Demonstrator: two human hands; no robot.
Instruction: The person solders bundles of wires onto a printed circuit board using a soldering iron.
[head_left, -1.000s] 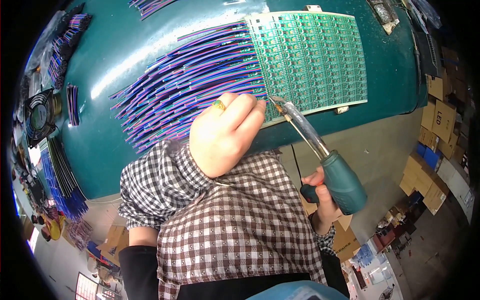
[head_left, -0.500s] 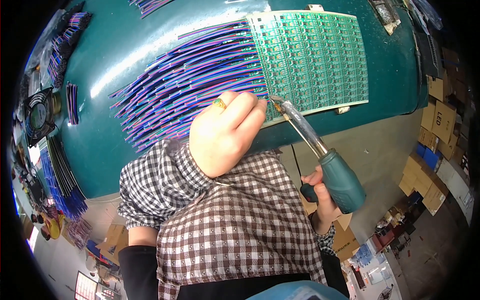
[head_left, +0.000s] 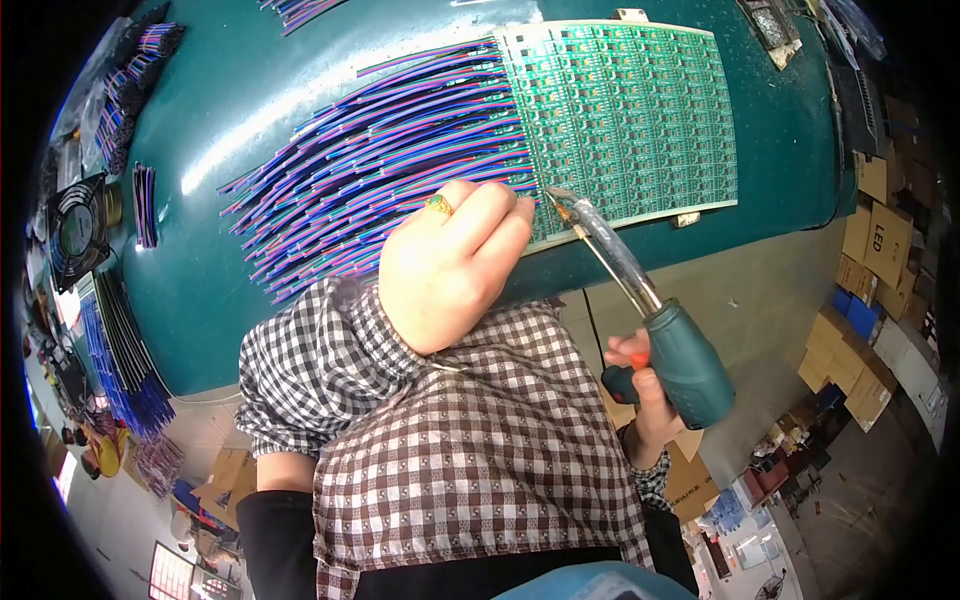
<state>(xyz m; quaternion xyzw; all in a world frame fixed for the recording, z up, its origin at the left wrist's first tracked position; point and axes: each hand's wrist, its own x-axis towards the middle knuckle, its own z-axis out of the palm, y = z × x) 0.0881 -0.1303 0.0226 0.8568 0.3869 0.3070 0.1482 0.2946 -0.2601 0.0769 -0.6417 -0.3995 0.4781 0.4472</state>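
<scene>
A green circuit board panel (head_left: 635,125) lies on the green table, its left edge lined with rows of thin blue, red and black wires (head_left: 370,150) that fan out leftward. My left hand (head_left: 450,265), a green-stoned ring on one finger, is closed in a pinch over the wires at the panel's lower left corner; its fingertips are partly hidden. Gripped in my right hand (head_left: 652,405) is a dark green soldering gun (head_left: 690,365) with a red trigger. Its long metal barrel points up and left, and the tip is close to the board's left edge, near my left fingertips.
Bundles of wires (head_left: 125,350) hang over the table's left side, below a black fan (head_left: 78,232). A small wire bundle (head_left: 145,205) lies nearby. At the far right of the table is a dirty block (head_left: 770,30). Cardboard boxes (head_left: 885,240) stand on the floor to the right.
The soldering gun has shifted slightly right, its tip drawing a little away from my left fingertips. More of the red trigger shows. My left hand stays almost still.
</scene>
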